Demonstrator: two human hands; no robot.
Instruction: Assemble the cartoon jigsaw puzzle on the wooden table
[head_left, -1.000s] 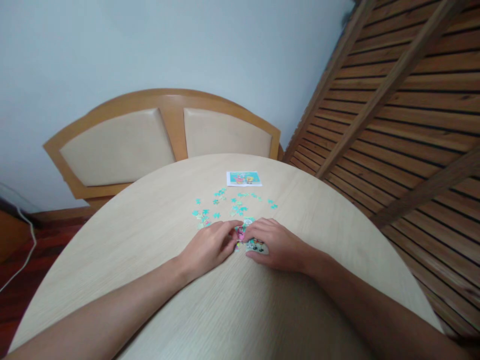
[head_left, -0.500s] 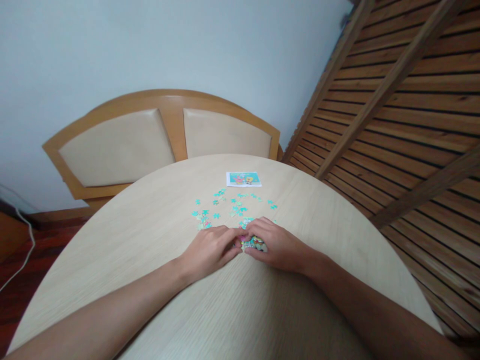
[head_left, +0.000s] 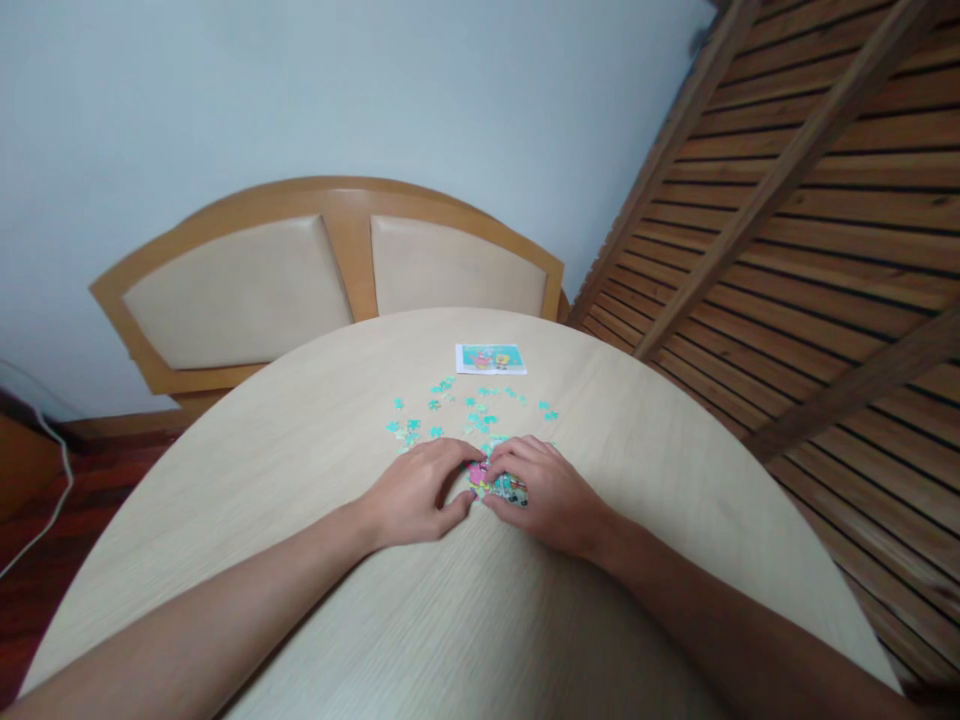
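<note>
A partly joined jigsaw puzzle (head_left: 480, 476), pink on its left and teal with small figures on its right, lies on the table between my hands. My left hand (head_left: 420, 492) curves round its left side, index finger at the upper edge and thumb at the lower. Over the right part bends my right hand (head_left: 544, 492), its fingers and thumb on the puzzle and covering some of it. Loose teal jigsaw pieces (head_left: 472, 418) are scattered just beyond both hands; some are partly hidden behind them.
A printed picture card (head_left: 492, 359) with cartoon figures lies farther back on the round wooden table (head_left: 315, 400). Behind it stands a padded chair back (head_left: 457, 260) against the wall. Slatted wood (head_left: 810, 200) rises at the right, and a white cable (head_left: 66, 465) hangs at the left.
My left hand's index finger and thumb have spread farther apart, uncovering more of the pink part of the puzzle. My right hand stays on the puzzle's right side. The view has shifted slightly.
</note>
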